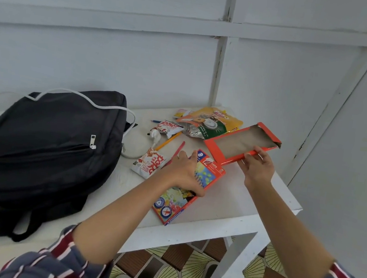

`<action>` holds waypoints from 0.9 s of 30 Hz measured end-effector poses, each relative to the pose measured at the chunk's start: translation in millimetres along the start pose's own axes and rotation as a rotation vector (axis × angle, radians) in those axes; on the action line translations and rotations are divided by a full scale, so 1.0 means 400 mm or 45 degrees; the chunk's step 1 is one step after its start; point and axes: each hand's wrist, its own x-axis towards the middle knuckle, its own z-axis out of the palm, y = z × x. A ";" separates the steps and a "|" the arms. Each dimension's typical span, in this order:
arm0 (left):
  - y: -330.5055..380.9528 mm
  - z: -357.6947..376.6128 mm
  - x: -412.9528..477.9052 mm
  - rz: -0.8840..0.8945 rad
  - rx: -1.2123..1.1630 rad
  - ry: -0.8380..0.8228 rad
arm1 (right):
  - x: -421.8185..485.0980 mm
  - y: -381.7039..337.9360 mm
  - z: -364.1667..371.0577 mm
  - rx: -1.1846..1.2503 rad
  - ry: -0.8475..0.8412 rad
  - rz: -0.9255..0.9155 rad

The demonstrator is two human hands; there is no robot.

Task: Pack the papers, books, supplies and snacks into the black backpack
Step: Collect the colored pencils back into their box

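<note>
The left hand (183,174) grips the coloured-pencil box (172,208), fingers curled over its middle. Farther right, the right hand (258,170) pinches the orange flap (236,144) by its near edge.

Black backpack (43,142), orange tray (240,144), striped sleeves (61,260)

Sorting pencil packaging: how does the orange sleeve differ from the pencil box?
The sleeve is held tilted above the table by the right hand; the pencil box lies flat under the left hand. The sleeve shows bare brown card; the box has colourful print. Both are orange-red card.
</note>
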 end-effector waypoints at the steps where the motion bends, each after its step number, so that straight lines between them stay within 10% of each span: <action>1: 0.001 0.000 0.001 -0.002 -0.008 0.004 | 0.002 -0.001 0.000 -0.005 -0.011 -0.002; 27: -0.020 0.005 0.061 0.031 -0.683 0.096 | 0.050 -0.036 -0.048 -0.124 -0.377 -0.041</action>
